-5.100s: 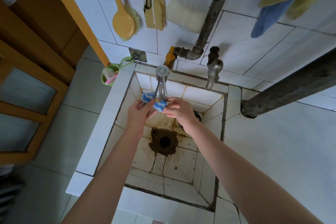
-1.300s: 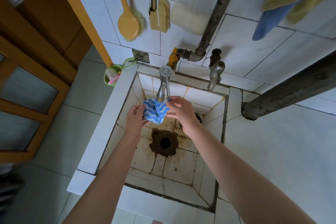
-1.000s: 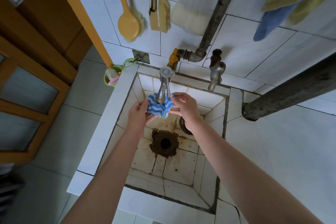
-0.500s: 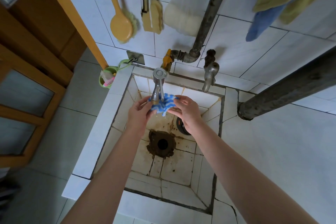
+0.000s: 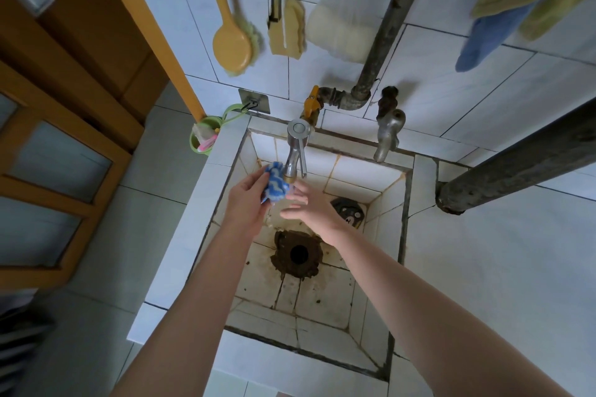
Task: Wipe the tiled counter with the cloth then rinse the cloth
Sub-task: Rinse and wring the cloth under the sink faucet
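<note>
A bunched blue-and-white cloth (image 5: 275, 184) sits under the spout of the chrome tap (image 5: 296, 151), over the tiled sink (image 5: 408, 203). My left hand (image 5: 246, 203) grips the cloth from the left. Just right of it and slightly lower, my right hand (image 5: 309, 208) hangs with fingers spread and flat, holding nothing. The white tiled counter (image 5: 503, 267) stretches to the right of the sink.
A stained drain hole (image 5: 298, 253) lies at the sink bottom, a dark strainer (image 5: 347, 209) in its far corner. A second old tap (image 5: 387, 135) and pipes stand behind. Brushes, a sponge and towels hang on the wall. A thick dark pipe (image 5: 522, 167) crosses above the counter.
My right hand has let go of the cloth and opened, dropping slightly. The left hand now holds the cloth alone, shifted a little left under the tap.
</note>
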{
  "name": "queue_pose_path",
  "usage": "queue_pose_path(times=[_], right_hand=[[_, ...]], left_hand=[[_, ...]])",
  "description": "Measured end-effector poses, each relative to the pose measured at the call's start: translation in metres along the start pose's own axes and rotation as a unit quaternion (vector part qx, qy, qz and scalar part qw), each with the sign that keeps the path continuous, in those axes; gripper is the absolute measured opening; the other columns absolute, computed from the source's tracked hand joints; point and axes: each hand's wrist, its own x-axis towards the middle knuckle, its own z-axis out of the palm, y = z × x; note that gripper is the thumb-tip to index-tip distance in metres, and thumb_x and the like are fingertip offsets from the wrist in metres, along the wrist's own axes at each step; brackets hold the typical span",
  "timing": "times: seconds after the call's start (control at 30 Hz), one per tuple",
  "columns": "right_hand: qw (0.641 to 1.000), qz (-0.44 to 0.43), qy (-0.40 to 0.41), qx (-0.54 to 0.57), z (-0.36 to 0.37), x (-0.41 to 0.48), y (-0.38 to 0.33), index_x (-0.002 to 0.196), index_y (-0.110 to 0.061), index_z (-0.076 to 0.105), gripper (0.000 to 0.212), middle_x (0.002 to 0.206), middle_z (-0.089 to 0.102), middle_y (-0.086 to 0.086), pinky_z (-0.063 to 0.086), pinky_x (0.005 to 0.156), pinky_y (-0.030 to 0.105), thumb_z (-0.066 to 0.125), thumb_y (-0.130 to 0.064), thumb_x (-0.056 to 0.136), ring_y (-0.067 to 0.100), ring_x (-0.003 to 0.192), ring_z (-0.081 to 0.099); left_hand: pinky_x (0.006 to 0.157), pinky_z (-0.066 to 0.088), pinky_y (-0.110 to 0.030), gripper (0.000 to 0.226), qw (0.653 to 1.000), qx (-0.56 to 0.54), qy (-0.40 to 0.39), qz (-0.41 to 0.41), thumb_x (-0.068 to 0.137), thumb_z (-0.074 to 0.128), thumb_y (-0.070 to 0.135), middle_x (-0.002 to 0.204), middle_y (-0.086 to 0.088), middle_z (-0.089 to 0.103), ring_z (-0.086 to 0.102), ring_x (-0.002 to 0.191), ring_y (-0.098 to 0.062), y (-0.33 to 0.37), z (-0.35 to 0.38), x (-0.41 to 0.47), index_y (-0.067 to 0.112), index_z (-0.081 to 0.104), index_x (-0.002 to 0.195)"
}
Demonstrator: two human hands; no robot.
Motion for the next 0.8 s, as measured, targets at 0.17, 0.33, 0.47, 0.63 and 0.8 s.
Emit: queue_pose_path(times=[0.17,0.33,0.47,0.63,0.8], right_hand=[[0.996,-0.021,0.075,-0.039,0.01,0.005,0.005,0.114,-0.014,0.059,0.044,0.121,0.06,-0.002,0.038,0.103,0.038,0.077,-0.02,0.074,0.016,0.116,0.051],[0.996,-0.019,0.082,0.028,0.004,0.006,0.002,0.103,-0.006,0.061,0.025,0.115,0.063,0.002,0.044,0.086,0.02,0.069,-0.018,0.082,0.012,0.106,0.056],[0.986,0.026,0.086,0.14,-0.005,-0.001,-0.001,0.103,-0.001,0.054,0.021,0.107,0.062,0.012,0.057,0.082,0.035,0.063,0.0,0.084,0.023,0.099,0.064],[0.975,0.012,0.05,0.217,-0.014,-0.009,-0.021,0.095,-0.006,0.061,0.018,0.101,0.061,0.009,0.058,0.079,0.037,0.061,0.007,0.082,0.021,0.09,0.067],[0.989,-0.005,0.118,0.092,-0.005,-0.01,-0.021,0.095,-0.004,0.06,0.017,0.101,0.064,0.01,0.06,0.068,0.028,0.066,-0.017,0.085,0.023,0.093,0.065]], left_hand=[[0.069,0.055,-0.018,0.025,0.999,0.043,-0.029,0.006,0.095,0.045,0.004,0.098,-0.006,0.064,0.062,0.087,-0.015,0.002,-0.002,0.001,0.002,0.055,0.118],[0.075,0.055,-0.022,0.031,0.996,0.059,-0.061,-0.017,0.09,0.055,0.009,0.108,-0.014,0.065,0.066,0.089,-0.017,0.0,-0.008,0.001,-0.002,0.056,0.119],[0.077,0.053,-0.024,0.043,0.986,0.158,-0.049,-0.005,0.08,0.067,0.002,0.112,-0.011,0.065,0.064,0.098,-0.022,-0.004,-0.015,-0.002,0.003,0.056,0.121],[0.073,0.05,-0.019,0.037,0.948,0.314,-0.013,0.056,0.087,0.062,0.012,0.114,-0.006,0.062,0.061,0.101,-0.02,-0.009,-0.029,-0.005,0.012,0.058,0.124],[0.059,0.045,-0.015,0.027,0.952,0.301,0.011,0.058,0.094,0.052,0.015,0.1,-0.012,0.063,0.058,0.076,-0.013,-0.021,-0.027,-0.005,0.004,0.061,0.118]])
